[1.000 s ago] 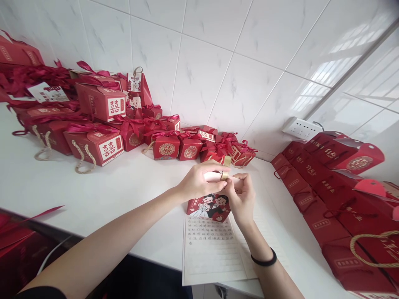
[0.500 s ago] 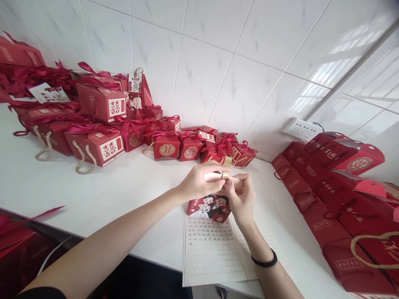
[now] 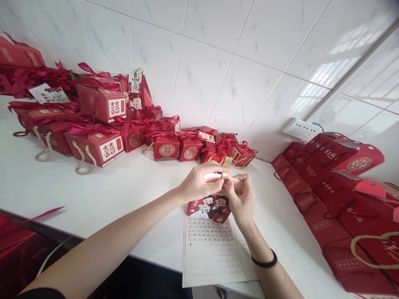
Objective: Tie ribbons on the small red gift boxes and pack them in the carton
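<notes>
A red gift box (image 3: pixel 210 207) printed with a cartoon bride and groom stands on the lined paper in front of me. Both hands are closed at its top, where the pale inner side of the flaps shows. My left hand (image 3: pixel 199 180) grips the left part of the top, its fingers against a gold ribbon (image 3: pixel 228 162). My right hand (image 3: pixel 243 199) pinches the top from the right, thumb close to the ribbon's lower part. The fingers hide how the ribbon passes through the flaps.
Red boxes with ribbon bows (image 3: pixel 166 147) line the wall. Larger red boxes with rope handles (image 3: pixel 95 145) stand at left. Red cartons (image 3: pixel 324 199) fill the right side, near a white power strip (image 3: pixel 301 128). Handwritten paper (image 3: pixel 215 257) reaches the table's front edge.
</notes>
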